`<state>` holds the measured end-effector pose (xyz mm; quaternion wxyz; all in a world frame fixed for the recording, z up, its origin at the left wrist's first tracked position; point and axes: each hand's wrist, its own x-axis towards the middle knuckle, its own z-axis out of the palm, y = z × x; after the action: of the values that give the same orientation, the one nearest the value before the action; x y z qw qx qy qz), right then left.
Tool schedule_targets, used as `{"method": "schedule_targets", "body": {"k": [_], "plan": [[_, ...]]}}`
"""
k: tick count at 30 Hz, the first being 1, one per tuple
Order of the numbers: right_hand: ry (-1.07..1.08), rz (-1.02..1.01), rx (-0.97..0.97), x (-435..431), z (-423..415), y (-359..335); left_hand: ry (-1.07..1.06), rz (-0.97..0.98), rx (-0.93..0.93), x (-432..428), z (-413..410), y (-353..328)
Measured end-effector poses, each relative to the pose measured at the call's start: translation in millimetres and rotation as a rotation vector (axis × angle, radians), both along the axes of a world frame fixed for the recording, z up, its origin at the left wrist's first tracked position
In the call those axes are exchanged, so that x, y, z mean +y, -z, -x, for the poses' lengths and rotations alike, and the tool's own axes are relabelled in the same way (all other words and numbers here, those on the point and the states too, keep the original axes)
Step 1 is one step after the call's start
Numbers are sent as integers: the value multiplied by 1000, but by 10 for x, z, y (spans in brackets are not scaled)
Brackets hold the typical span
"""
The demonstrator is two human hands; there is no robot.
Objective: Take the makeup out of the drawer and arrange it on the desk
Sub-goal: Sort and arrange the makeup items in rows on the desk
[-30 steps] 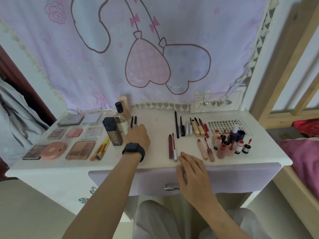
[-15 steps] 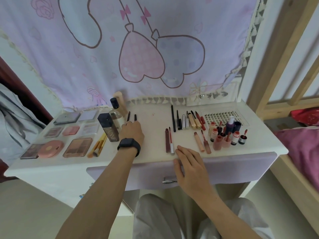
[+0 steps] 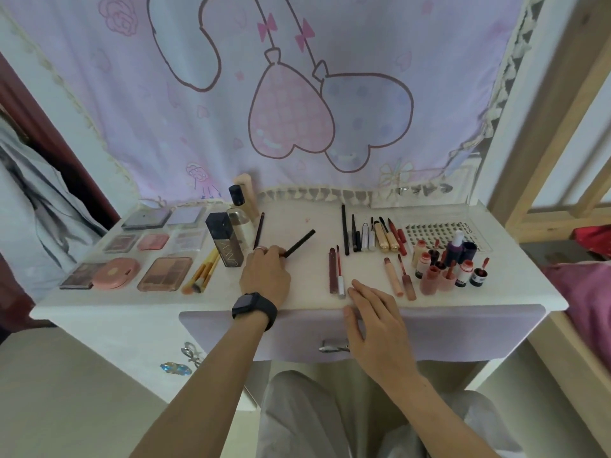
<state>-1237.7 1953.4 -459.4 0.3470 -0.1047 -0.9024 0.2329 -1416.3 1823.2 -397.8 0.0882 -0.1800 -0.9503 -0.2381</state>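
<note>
Now; left hand (image 3: 264, 276) pinches black pencil (image 3: 300, 243); right hand (image 3: 373, 328) rests on desk (image 3: 307, 276)

A black pencil (image 3: 299, 243) is held at its near end in the left grip (image 3: 264, 276) and is angled away to the right across the bare middle of the desk (image 3: 297, 219). A second thin dark pencil (image 3: 259, 231) is laid just beside the clear bottle (image 3: 238, 216). At the left, palettes (image 3: 164, 274) and a round pink compact (image 3: 115, 272) are set flat in rows, with yellow-handled brushes (image 3: 205, 271) and an upright dark square bottle (image 3: 224, 239) next to them. At the right, pencils and tubes (image 3: 363, 236) are lined up side by side, and small bottles (image 3: 446, 266) are stood in a cluster. The lilac drawer (image 3: 463, 332) is shut.
</note>
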Motion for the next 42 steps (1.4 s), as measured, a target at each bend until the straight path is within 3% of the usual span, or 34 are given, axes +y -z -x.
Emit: {"method": "schedule_targets", "body": {"k": [3, 7, 10, 15, 17, 21, 27, 31, 34, 38, 42], "plan": [[-31, 177, -96, -9, -56, -138, 53, -287, -7, -80, -161, 57], [-30, 543, -105, -9, -91, -445, 194, -436, 46, -188, -413, 19], [-45, 696, -34, 32, 4, -715, 292, -393, 169, -237, -582, -35], [-122, 794, -130, 84, 125, -966, 421, -187, 502, -262, -688, -157], [-162, 957, -120, 85, 121, -998, 433, -131, 610, -261, -681, -183], [-200, 1160, -157, 99, 109, -1012, 475, -112, 657, -239, -685, -218], [-158, 1098, -141, 84, 102, -1035, 540, -40, 602, -160, -781, -321], [-159, 836, -151, 105, 36, -1073, 574, -24, 594, -184, -786, -383], [-197, 663, -120, 64, -12, -1170, 600, -116, 474, -215, -795, -406], [-83, 634, 28, 305, -100, -1421, 515, -395, 131, -375, -634, -345], [-113, 680, 120, 454, -182, -1629, 416, -515, 107, -565, -452, -300]]}}
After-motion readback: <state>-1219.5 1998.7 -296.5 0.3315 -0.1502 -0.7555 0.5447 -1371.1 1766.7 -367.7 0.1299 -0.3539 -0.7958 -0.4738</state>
